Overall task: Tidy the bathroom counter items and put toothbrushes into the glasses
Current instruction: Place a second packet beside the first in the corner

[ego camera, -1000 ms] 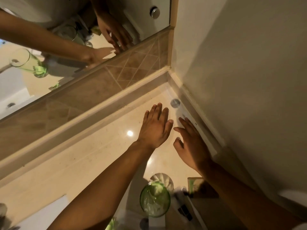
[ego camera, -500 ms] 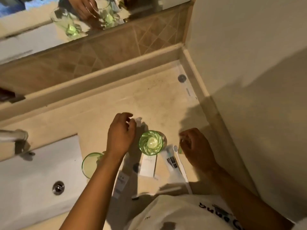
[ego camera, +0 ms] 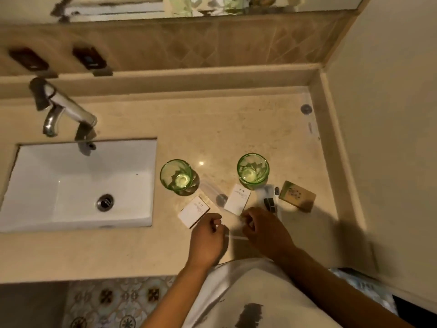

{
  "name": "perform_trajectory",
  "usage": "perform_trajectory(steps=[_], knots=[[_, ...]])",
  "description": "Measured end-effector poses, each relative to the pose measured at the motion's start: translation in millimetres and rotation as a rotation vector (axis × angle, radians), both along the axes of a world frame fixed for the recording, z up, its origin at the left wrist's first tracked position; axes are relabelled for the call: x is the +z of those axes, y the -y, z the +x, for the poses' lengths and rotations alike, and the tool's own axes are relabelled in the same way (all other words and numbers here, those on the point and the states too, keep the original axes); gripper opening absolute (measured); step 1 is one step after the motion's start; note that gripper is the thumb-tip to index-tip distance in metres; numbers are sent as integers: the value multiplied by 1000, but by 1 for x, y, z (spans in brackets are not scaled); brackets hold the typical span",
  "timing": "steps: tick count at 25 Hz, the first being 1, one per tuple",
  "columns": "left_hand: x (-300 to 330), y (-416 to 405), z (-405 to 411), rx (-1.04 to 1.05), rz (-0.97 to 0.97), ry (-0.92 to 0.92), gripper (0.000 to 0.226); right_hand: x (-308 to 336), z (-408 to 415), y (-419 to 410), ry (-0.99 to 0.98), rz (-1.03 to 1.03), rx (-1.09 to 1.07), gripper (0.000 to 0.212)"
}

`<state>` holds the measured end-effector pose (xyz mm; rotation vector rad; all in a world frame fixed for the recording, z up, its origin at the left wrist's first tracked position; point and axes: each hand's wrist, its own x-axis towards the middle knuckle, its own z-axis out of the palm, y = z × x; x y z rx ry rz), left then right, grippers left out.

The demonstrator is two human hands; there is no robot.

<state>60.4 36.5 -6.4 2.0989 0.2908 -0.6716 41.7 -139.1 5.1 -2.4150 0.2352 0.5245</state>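
Two empty green glasses stand upright on the beige counter [ego camera: 236, 129], the left glass [ego camera: 175, 176] near the sink and the right glass [ego camera: 253, 170] further right. In front of them lie two small white boxes [ego camera: 194, 211] [ego camera: 237, 201]. A wrapped toothbrush [ego camera: 269, 200] with a dark head lies beside the right glass. My left hand [ego camera: 208, 240] and right hand [ego camera: 262, 230] hover close together at the counter's front, fingers curled. Between them they pinch a thin white wrapped toothbrush [ego camera: 236, 237].
A white sink [ego camera: 80, 183] with a chrome faucet [ego camera: 63, 110] takes up the left. A green soap box [ego camera: 296, 196] lies right of the glasses. A clear wrapper [ego camera: 212, 192] lies between the boxes. A small grey disc [ego camera: 306, 108] sits in the back corner by the wall.
My view has tilted down and left, so the sink and faucet now show. Both hands pulled back from the glasses to the counter's front and closed on the thin white item.
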Motion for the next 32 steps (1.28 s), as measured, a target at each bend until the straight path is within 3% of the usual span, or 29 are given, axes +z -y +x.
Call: perform_trajectory(steps=[6,8,15,20,28,32], knots=[[-5,-2,-1,-21,-91,-102,52,-22,6,-22,180,-133,302,54],[-4,0,3,-7,-128,-135,56,-25,10,-19,134,-159,326,55],[-4,16,6,92,-110,-77,47,-14,20,-19,-62,-316,147,41],[5,19,7,260,-188,-193,49,-18,24,-32,-111,-411,157,38],[3,19,11,361,-316,-247,22,-27,18,-43,-155,-257,4,31],[-1,14,8,402,-389,-313,33,-29,12,-41,-179,-213,-82,26]])
